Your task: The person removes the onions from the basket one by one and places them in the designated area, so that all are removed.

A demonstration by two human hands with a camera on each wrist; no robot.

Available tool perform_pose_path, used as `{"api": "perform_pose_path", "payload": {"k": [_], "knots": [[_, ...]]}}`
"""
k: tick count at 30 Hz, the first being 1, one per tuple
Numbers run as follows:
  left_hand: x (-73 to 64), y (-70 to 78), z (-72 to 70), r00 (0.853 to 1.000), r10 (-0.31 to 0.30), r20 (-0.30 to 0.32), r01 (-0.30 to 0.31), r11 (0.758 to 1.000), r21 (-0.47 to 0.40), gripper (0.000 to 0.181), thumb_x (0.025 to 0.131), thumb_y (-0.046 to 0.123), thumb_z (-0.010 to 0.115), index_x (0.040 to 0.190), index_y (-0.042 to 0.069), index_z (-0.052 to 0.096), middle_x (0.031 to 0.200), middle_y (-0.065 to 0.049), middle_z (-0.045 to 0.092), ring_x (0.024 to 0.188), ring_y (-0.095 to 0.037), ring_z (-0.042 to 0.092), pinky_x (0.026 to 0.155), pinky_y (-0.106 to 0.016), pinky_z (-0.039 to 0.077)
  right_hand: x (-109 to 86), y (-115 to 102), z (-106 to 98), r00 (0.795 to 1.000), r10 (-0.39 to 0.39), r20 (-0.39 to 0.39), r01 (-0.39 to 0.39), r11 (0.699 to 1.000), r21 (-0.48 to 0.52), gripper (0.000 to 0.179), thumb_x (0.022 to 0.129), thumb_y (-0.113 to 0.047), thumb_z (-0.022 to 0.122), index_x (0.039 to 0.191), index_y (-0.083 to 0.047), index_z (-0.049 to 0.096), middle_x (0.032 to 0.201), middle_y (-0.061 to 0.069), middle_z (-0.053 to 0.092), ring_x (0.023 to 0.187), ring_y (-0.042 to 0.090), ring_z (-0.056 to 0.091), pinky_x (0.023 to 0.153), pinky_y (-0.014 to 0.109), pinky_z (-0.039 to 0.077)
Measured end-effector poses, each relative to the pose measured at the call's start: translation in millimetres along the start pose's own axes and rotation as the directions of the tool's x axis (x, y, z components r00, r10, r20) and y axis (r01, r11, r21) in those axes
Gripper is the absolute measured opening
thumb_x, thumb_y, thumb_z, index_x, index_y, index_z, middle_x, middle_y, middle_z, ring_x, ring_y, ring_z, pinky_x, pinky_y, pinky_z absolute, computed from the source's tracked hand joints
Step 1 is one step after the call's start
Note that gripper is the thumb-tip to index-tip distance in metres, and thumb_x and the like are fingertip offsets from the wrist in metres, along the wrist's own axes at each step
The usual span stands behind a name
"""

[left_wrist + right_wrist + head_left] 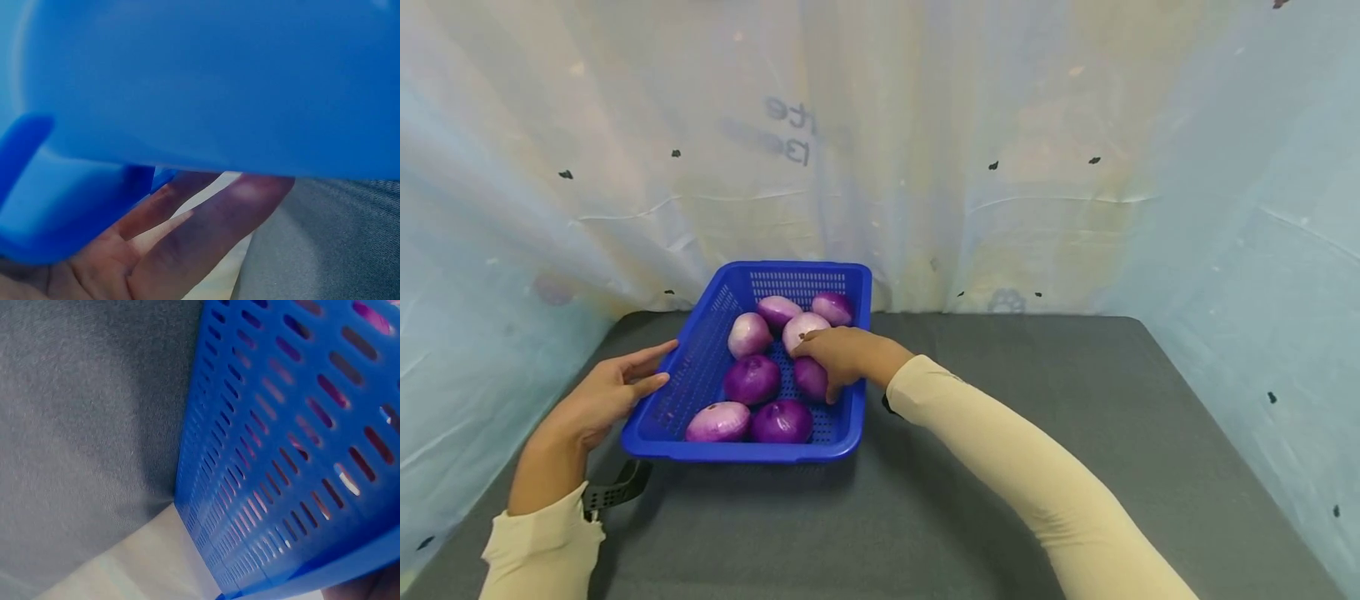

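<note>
A blue plastic basket with slotted walls holds several red onions, some deep purple and others paler pink. Inside it, near the right wall, my right hand reaches down over a deep purple onion, fingers and thumb around its sides. A pale onion lies just beyond those fingers. On the left, my left hand touches the basket's side with fingers fairly straight. In the left wrist view, the fingers show below the blue plastic. The right wrist view mostly shows the slotted outer wall, with the grip hidden.
The basket stands on a dark grey surface, toward the back left. Pale plastic sheeting hangs behind the surface and along both sides. A black band is on the left wrist.
</note>
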State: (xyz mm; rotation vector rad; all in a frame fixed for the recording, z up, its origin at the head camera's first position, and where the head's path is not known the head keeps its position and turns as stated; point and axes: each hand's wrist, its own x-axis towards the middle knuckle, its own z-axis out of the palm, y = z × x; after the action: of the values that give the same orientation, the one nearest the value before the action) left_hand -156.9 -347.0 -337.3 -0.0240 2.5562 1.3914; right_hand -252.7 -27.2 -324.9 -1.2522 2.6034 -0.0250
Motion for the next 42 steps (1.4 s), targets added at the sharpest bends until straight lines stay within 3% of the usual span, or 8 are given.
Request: {"api": "perform_pose_path", "payload": {"k": [5,9,14,20,27,31,37,42], "knots": [[2.3,0.0,1.7,1.000,0.005,0.005,-0.005,1.000,-0.015,0.063,0.106,0.023,0.046,0.160,0.011,0.015,0.151,-0.040,0.032,0.105,-0.024,0.070,0.080,-0.039,0.062,-5.6,5,-1,0.999,-0.001,-0.042,0.004,0.998,0.068,0.083,0.075,-0.034,0.088,0.147,-0.020,0.049,0.139,0.001,0.060,0.126,0.018,0.057,0.112,0.032,0.043],[3.5,-0.4,0.6,1.000,0.015,0.006,-0.014,1.000,-0.017,0.063,0.106,0.022,0.046,0.160,0.010,0.015,0.151,-0.040,0.032,0.106,-0.024,0.069,0.080,-0.040,0.062,-13.9,12,-4,0.991,-0.029,-0.128,0.051,0.984,0.168,0.081,0.075,-0.037,0.088,0.145,-0.019,0.050,0.135,0.000,0.061,0.123,0.015,0.057,0.109,0.031,0.046],[2.6,-0.9,-2.4,1.000,0.014,0.002,-0.014,1.000,-0.010,0.064,0.106,0.026,0.048,0.160,0.010,0.016,0.151,-0.039,0.032,0.106,-0.023,0.069,0.081,-0.041,0.062,-29.7,15,-10,0.969,-0.003,-0.246,0.078,0.951,0.298,0.084,0.075,-0.040,0.087,0.148,-0.023,0.048,0.144,-0.001,0.056,0.128,0.017,0.055,0.106,0.034,0.050],[3.8,-1.2,-3.3,1.000,0.011,0.017,-0.011,1.000,-0.028,0.065,0.106,0.027,0.047,0.160,0.010,0.015,0.151,-0.040,0.032,0.105,-0.022,0.069,0.081,-0.043,0.061,-52.1,21,-6,0.931,0.060,-0.360,0.100,0.908,0.408,0.089,0.077,-0.040,0.086,0.152,-0.021,0.043,0.156,0.001,0.045,0.141,0.021,0.046,0.108,0.040,0.048],[4.4,-2.4,-2.5,1.000,-0.003,0.027,0.004,1.000,-0.024,0.066,0.106,0.027,0.047,0.160,0.012,0.014,0.153,-0.039,0.029,0.108,-0.023,0.067,0.083,-0.042,0.061,-76.3,28,8,0.855,0.143,-0.498,0.150,0.852,0.502,0.086,0.073,-0.039,0.089,0.148,-0.023,0.048,0.152,0.000,0.044,0.137,0.021,0.048,0.107,0.045,0.048],[2.8,-3.6,-1.8,1.000,0.001,0.025,0.000,1.000,-0.018,0.065,0.106,0.026,0.046,0.160,0.011,0.014,0.152,-0.039,0.030,0.106,-0.020,0.068,0.082,-0.041,0.061,-84.1,33,13,0.829,0.181,-0.529,0.149,0.840,0.522,0.085,0.074,-0.040,0.088,0.147,-0.020,0.049,0.149,0.001,0.047,0.134,0.022,0.050,0.107,0.047,0.048],[1.7,-4.3,-0.9,0.999,0.003,0.046,-0.001,0.999,-0.034,0.065,0.107,0.025,0.045,0.160,0.009,0.012,0.153,-0.040,0.029,0.103,-0.017,0.069,0.081,-0.041,0.061,-88.0,44,18,0.827,0.218,-0.519,0.130,0.823,0.553,0.086,0.075,-0.042,0.086,0.149,-0.023,0.046,0.150,0.000,0.048,0.134,0.019,0.049,0.108,0.043,0.048],[2.6,-4.1,-3.7,0.999,-0.011,0.050,0.014,0.999,-0.048,0.062,0.108,0.026,0.040,0.160,0.012,0.011,0.155,-0.037,0.026,0.101,-0.010,0.068,0.082,-0.040,0.061,-91.3,56,17,0.824,0.243,-0.511,0.133,0.794,0.593,0.085,0.078,-0.034,0.086,0.150,-0.016,0.045,0.150,0.003,0.049,0.124,0.021,0.055,0.103,0.042,0.051]]}}
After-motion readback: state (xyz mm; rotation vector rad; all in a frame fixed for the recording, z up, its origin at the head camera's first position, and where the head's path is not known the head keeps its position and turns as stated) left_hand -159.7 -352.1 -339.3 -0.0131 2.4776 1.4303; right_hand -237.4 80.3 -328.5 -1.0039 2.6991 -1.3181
